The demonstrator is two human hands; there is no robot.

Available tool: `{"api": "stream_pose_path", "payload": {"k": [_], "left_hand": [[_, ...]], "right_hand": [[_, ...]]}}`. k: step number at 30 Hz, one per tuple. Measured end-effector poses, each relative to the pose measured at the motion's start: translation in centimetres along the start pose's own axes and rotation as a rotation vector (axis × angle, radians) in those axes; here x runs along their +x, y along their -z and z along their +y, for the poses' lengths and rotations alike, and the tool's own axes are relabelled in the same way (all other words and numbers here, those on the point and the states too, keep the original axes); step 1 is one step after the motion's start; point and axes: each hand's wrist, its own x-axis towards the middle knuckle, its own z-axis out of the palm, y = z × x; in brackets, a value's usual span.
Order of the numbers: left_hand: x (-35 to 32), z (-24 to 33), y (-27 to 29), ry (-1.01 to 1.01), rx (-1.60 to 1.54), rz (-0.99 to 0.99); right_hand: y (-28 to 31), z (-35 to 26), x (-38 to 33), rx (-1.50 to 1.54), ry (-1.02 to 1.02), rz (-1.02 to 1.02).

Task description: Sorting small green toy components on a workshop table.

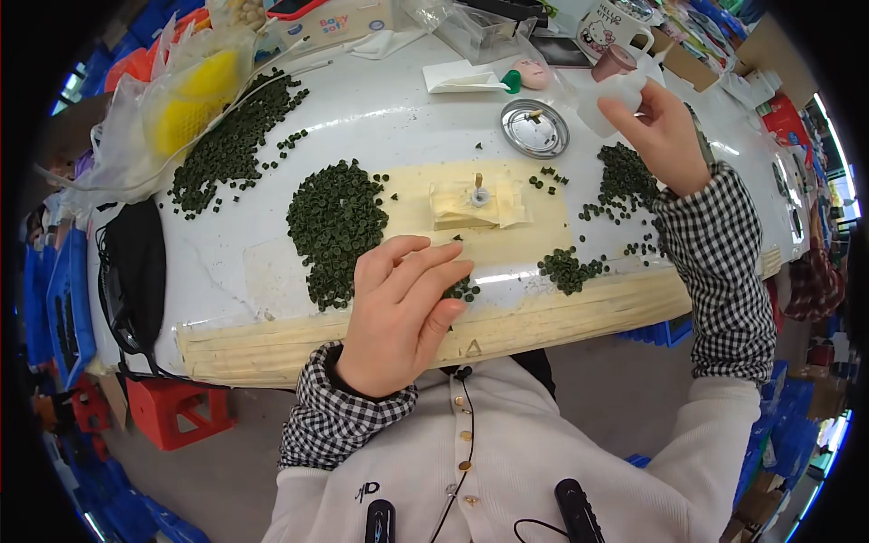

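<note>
My left hand point(398, 299) rests at the near table edge, fingers stretched out and thumb apart. Small dark green pieces point(463, 290) lie by its fingertips, some partly hidden under the hand. Just beyond it, a small block wrapped in yellowish tape point(466, 208) carries an upright brass-coloured pin point(479, 184) with a whitish collar at its foot. At the far right my right hand point(665, 131) grips a translucent whitish squeeze bottle point(623, 93) between thumb and fingers. The bottle's outline blends into the clutter behind it.
Larger heaps of green pieces lie on the left point(337, 231), farther back point(240, 136) and by my right forearm point(626, 176). A round metal lid point(535, 128), folded white paper point(463, 78) and a mug point(608, 34) stand behind. A black pouch point(133, 276) lies left.
</note>
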Motion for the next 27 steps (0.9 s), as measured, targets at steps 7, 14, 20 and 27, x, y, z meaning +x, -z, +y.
{"api": "stream_pose_path", "payload": {"k": [7,14,20,27], "left_hand": [[0.1,0.4,-1.5,0.001,0.189,-0.123],[0.2,0.4,-1.4,0.020,0.153,-0.080],[0.0,0.6,-1.2,0.028,0.185,-0.082],[-0.3,0.1,-0.9,0.013,0.116,0.074]], "right_hand": [[-0.5,-4.5,-6.8,0.183,0.111,-0.095],[-0.3,-6.0,-6.9,-0.213,0.354,-0.175],[-0.2,-5.6,-6.7,-0.527,0.504,-0.153],[-0.2,-6.4,-6.4,-0.694,0.581,-0.120]]}}
